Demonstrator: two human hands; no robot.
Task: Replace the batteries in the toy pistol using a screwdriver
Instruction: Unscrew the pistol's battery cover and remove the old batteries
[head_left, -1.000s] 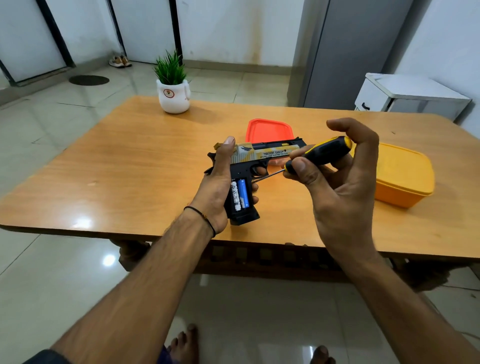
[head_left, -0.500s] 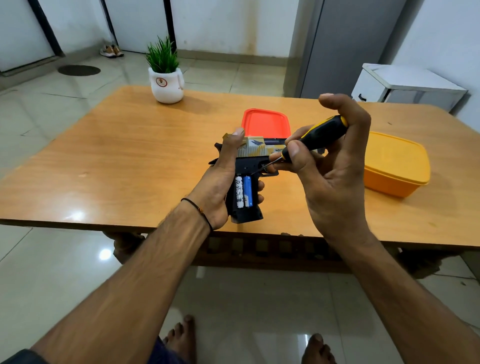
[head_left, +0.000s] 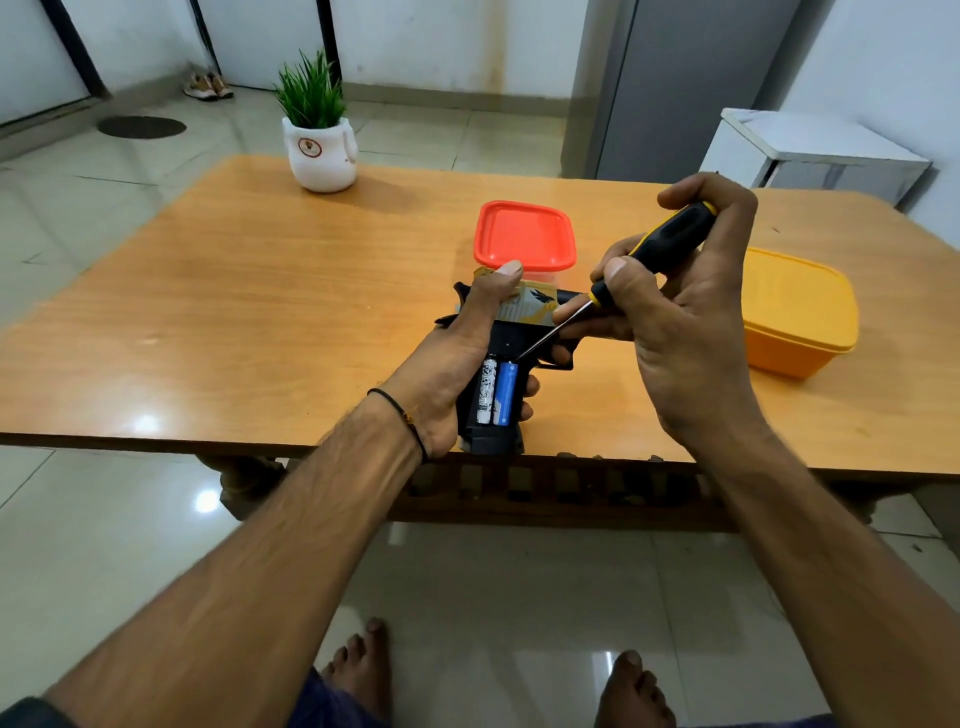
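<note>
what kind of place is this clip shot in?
Probably a home, perhaps a dining area: a wooden table carrying a potted plant and a yellow lidded container, glossy floor tiles, and shoes left by the far wall.

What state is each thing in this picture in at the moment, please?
toy pistol: held, battery compartment open
white battery: seated in the grip
blue battery: seated in the grip
screwdriver: tilted, tip at the blue battery's top end
left hand: grips the toy pistol
right hand: grips the screwdriver
red box: lid on
yellow box: lid on
plant pot: upright
</note>
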